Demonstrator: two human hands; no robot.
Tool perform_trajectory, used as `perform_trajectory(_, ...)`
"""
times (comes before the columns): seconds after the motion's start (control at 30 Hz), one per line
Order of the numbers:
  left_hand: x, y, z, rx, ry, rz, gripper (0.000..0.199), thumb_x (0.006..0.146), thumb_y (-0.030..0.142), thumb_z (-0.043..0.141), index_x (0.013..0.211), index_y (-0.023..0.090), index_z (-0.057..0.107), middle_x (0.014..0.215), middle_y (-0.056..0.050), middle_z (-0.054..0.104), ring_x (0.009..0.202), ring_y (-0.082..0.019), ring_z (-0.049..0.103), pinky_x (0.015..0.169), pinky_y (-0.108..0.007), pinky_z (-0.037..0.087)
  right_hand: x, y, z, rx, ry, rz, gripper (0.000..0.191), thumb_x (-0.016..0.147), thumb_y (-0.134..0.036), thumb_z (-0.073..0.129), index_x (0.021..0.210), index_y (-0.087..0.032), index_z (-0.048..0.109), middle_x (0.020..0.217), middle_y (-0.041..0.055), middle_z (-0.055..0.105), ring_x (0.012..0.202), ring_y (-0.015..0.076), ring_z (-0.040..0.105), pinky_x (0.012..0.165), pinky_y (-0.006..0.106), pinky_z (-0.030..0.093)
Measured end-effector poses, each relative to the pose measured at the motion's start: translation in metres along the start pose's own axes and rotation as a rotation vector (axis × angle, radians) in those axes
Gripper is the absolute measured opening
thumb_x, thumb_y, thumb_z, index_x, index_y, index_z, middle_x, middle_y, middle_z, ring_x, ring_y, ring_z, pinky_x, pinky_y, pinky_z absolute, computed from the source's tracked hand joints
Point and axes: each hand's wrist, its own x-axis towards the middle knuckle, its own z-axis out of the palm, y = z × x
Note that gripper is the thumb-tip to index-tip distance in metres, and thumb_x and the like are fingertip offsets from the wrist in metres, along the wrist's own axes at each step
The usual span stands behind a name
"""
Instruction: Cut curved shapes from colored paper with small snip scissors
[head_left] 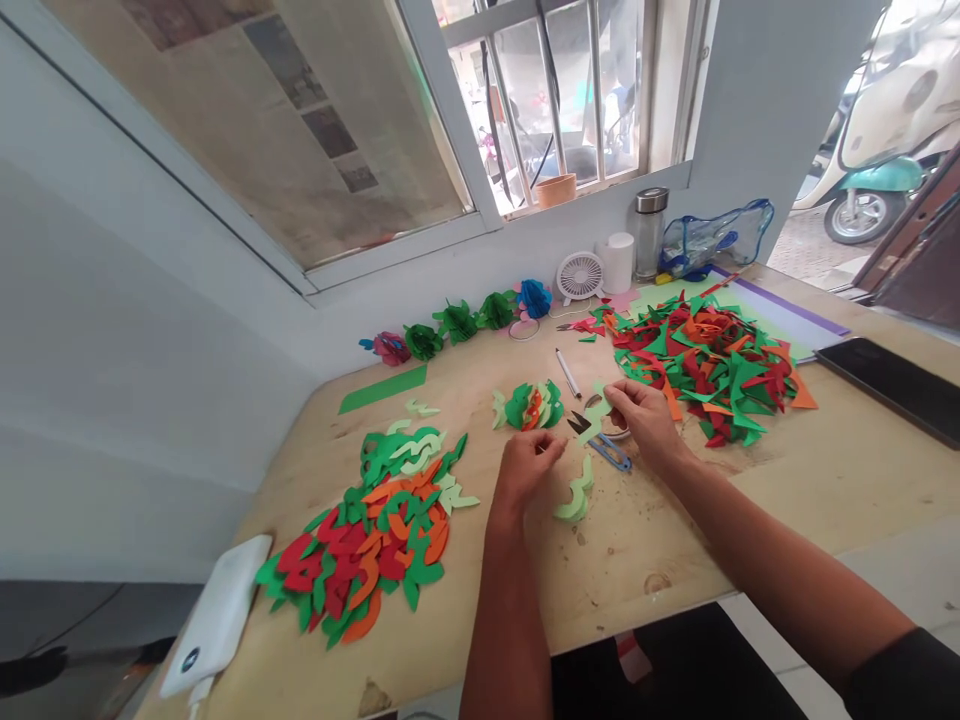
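Note:
My right hand pinches the top of a light green wavy paper strip, which hangs over the table. To its left, my left hand has its fingertips closed together; whatever they hold, if anything, is too small to name. Behind the strip lie blue-handled scissors, partly covered, with dark blades pointing left. Another pale green curvy paper stack rests on the wood between my forearms. Just beyond my left hand sits a cluster of green, pale green and orange paper pieces.
A large heap of cut paper spreads at left, and a heap of pointed scraps at right. A white pen, a phone, a small fan, a glass bottle and a white power bank also lie about.

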Motion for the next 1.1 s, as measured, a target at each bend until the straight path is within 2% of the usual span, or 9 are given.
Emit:
perform_trajectory(0.07,0.001,0.005,0.004,-0.122,0.124,0.009,0.020,0.068,0.034,0.066,0.060,0.016,0.065,0.056,-0.001,0.060,0.051,-0.010,0.050,0.050,-0.021,0.036,-0.001,0.000,0.001,-0.028,-0.032,-0.009,0.033,0.070,-0.049,0.060,0.059,-0.018,0.053,0.047,-0.0043,0.046,0.043,0.0086,0.041,0.044,0.023,0.032)
perform_trajectory(0.1,0.001,0.008,0.007,-0.203,0.131,0.000,0.020,0.069,0.036,0.066,0.067,0.016,0.067,0.061,-0.002,0.063,0.054,-0.011,0.053,0.052,-0.021,0.038,-0.002,0.000,0.002,-0.042,-0.048,-0.013,0.033,0.071,-0.048,0.059,0.059,-0.018,0.053,0.047,-0.0043,0.046,0.044,0.0087,0.041,0.044,0.022,0.033)
perform_trajectory(0.2,-0.001,0.014,0.021,-0.392,0.032,-0.051,0.029,0.064,0.040,0.072,0.080,0.016,0.067,0.071,-0.003,0.068,0.061,-0.012,0.058,0.054,-0.022,0.041,-0.004,0.002,0.004,-0.071,-0.087,-0.024,0.032,0.074,-0.047,0.058,0.062,-0.017,0.055,0.051,-0.0040,0.047,0.047,0.0090,0.043,0.045,0.022,0.033)
perform_trajectory(0.33,-0.002,0.016,0.032,-0.458,-0.076,-0.108,0.033,0.060,0.044,0.075,0.069,0.014,0.063,0.060,-0.003,0.064,0.051,-0.010,0.054,0.047,-0.020,0.036,-0.005,0.006,0.005,-0.100,-0.124,-0.021,0.029,0.074,-0.045,0.058,0.065,-0.017,0.057,0.052,-0.0042,0.047,0.047,0.0089,0.041,0.045,0.022,0.032)
perform_trajectory(0.43,0.000,0.013,0.030,-0.530,-0.043,-0.127,0.033,0.060,0.042,0.075,0.060,0.014,0.056,0.054,-0.001,0.061,0.045,-0.008,0.050,0.045,-0.020,0.034,-0.006,0.006,0.006,-0.077,-0.148,0.005,0.026,0.072,-0.042,0.060,0.066,-0.017,0.056,0.051,-0.0048,0.048,0.047,0.0084,0.040,0.045,0.022,0.030)
perform_trajectory(0.6,0.005,0.004,0.020,-0.784,0.047,-0.154,0.027,0.059,0.031,0.077,0.067,0.014,0.057,0.055,0.001,0.060,0.047,-0.007,0.051,0.047,-0.019,0.036,-0.009,0.003,0.008,-0.047,-0.278,0.041,0.027,0.070,-0.040,0.061,0.059,-0.018,0.049,0.050,-0.0052,0.047,0.046,0.0074,0.038,0.045,0.022,0.028)
perform_trajectory(0.87,0.010,0.003,0.022,-1.091,0.115,-0.185,0.029,0.055,0.021,0.080,0.072,0.015,0.058,0.060,0.004,0.058,0.052,-0.005,0.053,0.051,-0.017,0.040,-0.010,0.004,0.008,-0.217,-0.491,-0.012,0.023,0.071,-0.036,0.057,0.059,-0.018,0.053,0.050,-0.0039,0.046,0.046,0.0085,0.039,0.047,0.022,0.029)
perform_trajectory(0.97,0.010,0.003,0.027,-1.076,0.157,-0.173,0.034,0.055,0.023,0.081,0.079,0.016,0.059,0.060,0.005,0.058,0.051,-0.005,0.052,0.050,-0.017,0.039,-0.012,0.006,0.009,-0.353,-0.408,-0.105,0.027,0.075,-0.037,0.053,0.056,-0.019,0.047,0.047,-0.0053,0.039,0.045,0.0083,0.035,0.045,0.023,0.025)
perform_trajectory(1.1,0.007,0.005,0.034,-0.964,0.171,-0.163,0.040,0.057,0.028,0.080,0.090,0.017,0.061,0.068,0.002,0.062,0.053,-0.006,0.055,0.048,-0.017,0.039,-0.015,0.011,0.009,-0.700,-0.141,-0.413,0.025,0.081,-0.029,0.051,0.058,-0.019,0.047,0.052,-0.0031,0.044,0.050,0.0099,0.039,0.050,0.024,0.026)
